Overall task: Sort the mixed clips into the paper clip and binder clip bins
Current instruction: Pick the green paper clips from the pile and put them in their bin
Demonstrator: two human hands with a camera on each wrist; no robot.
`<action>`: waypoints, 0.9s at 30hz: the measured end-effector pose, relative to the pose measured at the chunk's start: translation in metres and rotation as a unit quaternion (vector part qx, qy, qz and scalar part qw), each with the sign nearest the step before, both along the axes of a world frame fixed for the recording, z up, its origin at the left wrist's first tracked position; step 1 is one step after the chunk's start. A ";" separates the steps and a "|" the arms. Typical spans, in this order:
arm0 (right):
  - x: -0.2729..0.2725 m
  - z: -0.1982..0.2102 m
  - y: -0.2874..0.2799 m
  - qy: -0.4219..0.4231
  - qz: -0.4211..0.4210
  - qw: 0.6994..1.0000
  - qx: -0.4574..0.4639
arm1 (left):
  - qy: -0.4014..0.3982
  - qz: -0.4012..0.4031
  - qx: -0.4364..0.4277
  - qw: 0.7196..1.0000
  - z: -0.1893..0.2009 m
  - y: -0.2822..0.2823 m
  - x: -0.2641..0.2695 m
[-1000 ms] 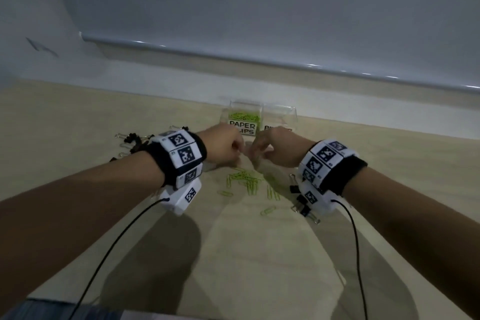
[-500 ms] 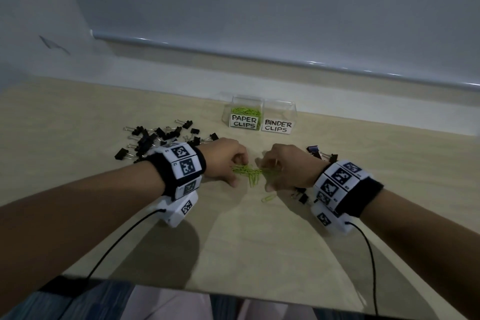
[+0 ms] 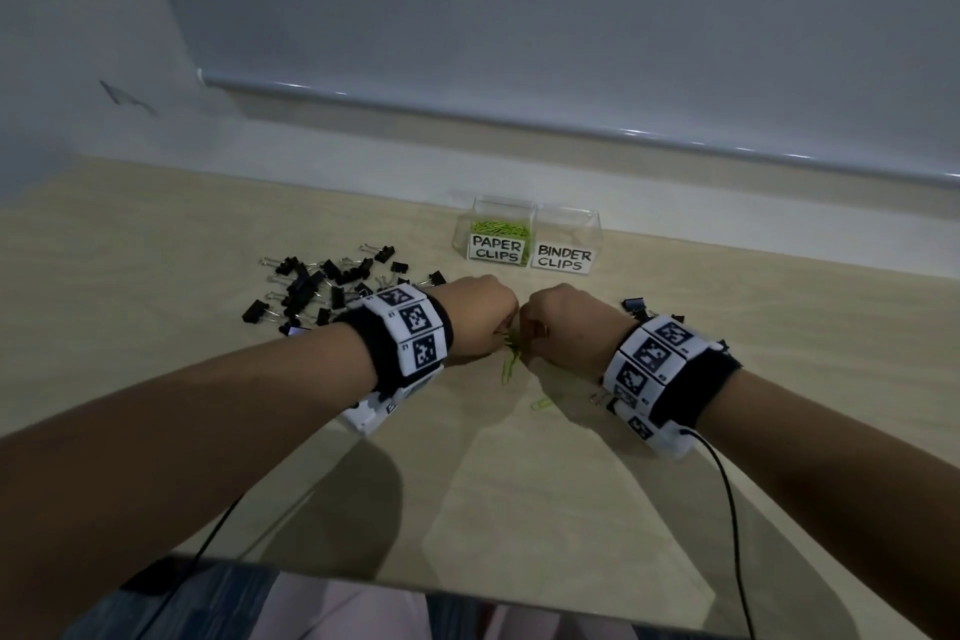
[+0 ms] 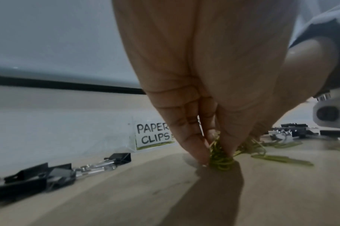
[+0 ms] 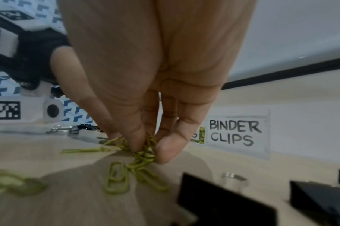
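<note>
Both the left hand and the right hand pinch bunches of green paper clips against the table. Squeeze firmly, because clips dangling below the fingertips look likely to drop. The paper clip bin stands just beyond both grips, already partly filled.

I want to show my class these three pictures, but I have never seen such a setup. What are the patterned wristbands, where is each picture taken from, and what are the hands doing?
No machine: a person wears cameras. One looks down from the head; one on each patterned wristband looks along the fingers. The left hand and right hand each pinch green paper clips off the wooden table. Black binder clips lie at left. Two labelled clear bins stand behind: paper clip bin, part filled, and binder clip bin.
</note>
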State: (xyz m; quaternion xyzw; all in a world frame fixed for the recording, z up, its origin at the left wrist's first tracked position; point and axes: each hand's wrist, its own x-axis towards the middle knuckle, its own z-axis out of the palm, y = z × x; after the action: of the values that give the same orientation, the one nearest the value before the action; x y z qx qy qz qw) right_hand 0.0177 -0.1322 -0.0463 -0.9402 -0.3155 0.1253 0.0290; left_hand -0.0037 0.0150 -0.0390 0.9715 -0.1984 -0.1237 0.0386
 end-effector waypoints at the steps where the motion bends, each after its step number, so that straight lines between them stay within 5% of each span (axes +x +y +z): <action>1: 0.002 0.000 -0.003 -0.001 0.006 1.000 0.011 | -0.012 -0.008 0.013 1.000 0.001 0.000 -0.001; 5: 0.013 0.002 -0.014 0.007 0.010 0.998 0.057 | -0.025 -0.011 -0.005 1.000 0.000 0.005 -0.001; 11: 0.039 0.024 -0.019 0.070 -0.107 0.962 0.243 | -0.011 0.060 -0.216 0.974 0.005 0.020 0.018; 17: 0.093 0.040 0.009 -0.013 -0.161 0.920 0.357 | -0.129 0.150 -0.302 0.933 0.034 0.034 0.070; 21: 0.112 0.026 0.026 -0.042 -0.200 0.928 0.313 | -0.161 0.206 -0.306 0.916 0.036 0.033 0.102; 27: 0.097 0.021 0.006 -0.061 -0.175 0.951 0.248 | -0.135 0.181 -0.210 0.951 0.027 0.033 0.105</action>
State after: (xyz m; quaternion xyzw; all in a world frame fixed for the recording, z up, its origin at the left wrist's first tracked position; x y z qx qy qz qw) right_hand 0.1143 -0.1266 -0.0251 -0.9495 -0.1682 -0.0214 0.2639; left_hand 0.1012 0.0477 -0.0119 0.9687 -0.0443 0.0619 0.2362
